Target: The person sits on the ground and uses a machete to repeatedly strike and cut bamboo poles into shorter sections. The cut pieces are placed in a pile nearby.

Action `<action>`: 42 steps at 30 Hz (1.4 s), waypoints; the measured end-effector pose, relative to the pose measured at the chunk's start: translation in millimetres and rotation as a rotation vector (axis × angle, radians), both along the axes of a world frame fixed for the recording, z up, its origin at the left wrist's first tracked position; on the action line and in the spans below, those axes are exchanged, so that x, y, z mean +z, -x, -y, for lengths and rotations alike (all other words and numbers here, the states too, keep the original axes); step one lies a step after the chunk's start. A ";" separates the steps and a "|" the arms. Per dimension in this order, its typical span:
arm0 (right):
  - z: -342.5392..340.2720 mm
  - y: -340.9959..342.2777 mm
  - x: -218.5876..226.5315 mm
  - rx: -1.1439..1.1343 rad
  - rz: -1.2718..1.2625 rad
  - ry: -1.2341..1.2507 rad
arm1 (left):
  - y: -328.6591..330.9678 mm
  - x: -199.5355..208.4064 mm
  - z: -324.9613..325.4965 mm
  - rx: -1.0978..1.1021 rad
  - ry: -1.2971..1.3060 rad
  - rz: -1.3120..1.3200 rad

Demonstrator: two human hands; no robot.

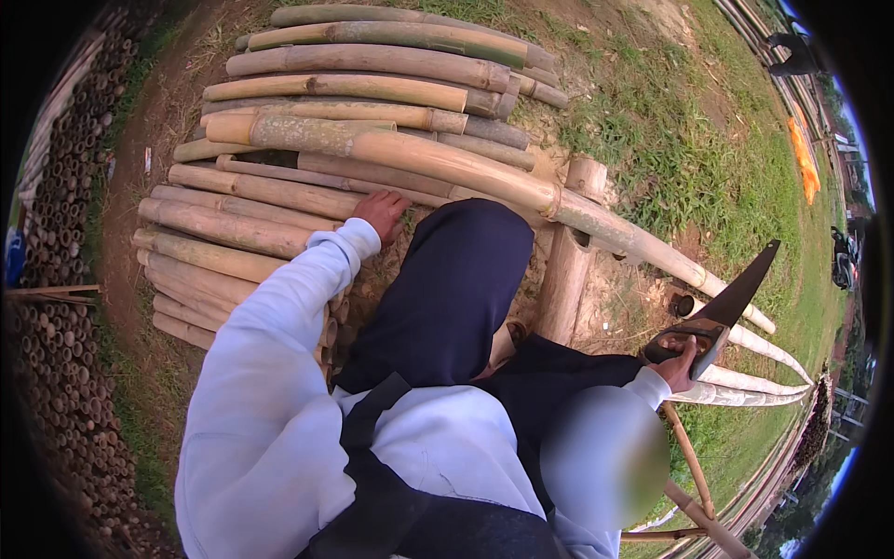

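My left hand point(380, 216) rests at the right ends of the cut bamboo poles point(270, 191), next to a thin bamboo pole point(270, 170). Its fingers lie extended over the bamboo, not visibly wrapped round it. Out to the right, my right hand point(678, 365) grips the handle of a handsaw point(740, 291), whose dark blade points up and away. The blade is near a long bamboo pole point(466, 168), which slants from the stack across a notched bamboo support point(566, 279) and is not in either hand. My bent knee lies between my hands.
More cut bamboo point(372, 61) lies stacked at the far left. Further bamboo poles point(745, 387) extend to the right beyond the saw. A large pile of bamboo ends point(65, 401) lines the left edge. An orange cloth-like thing point(802, 160) lies on grass at the far right.
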State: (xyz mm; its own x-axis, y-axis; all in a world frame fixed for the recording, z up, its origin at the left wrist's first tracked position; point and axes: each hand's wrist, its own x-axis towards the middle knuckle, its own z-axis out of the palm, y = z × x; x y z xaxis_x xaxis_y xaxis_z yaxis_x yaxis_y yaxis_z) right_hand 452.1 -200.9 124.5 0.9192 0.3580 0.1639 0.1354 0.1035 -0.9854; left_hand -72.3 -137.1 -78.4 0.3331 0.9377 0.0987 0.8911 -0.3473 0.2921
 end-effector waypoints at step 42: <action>8.0 -30.9 -14.5 -0.092 -0.081 0.163 | 35.8 138.9 -64.1 -0.288 -0.281 -0.160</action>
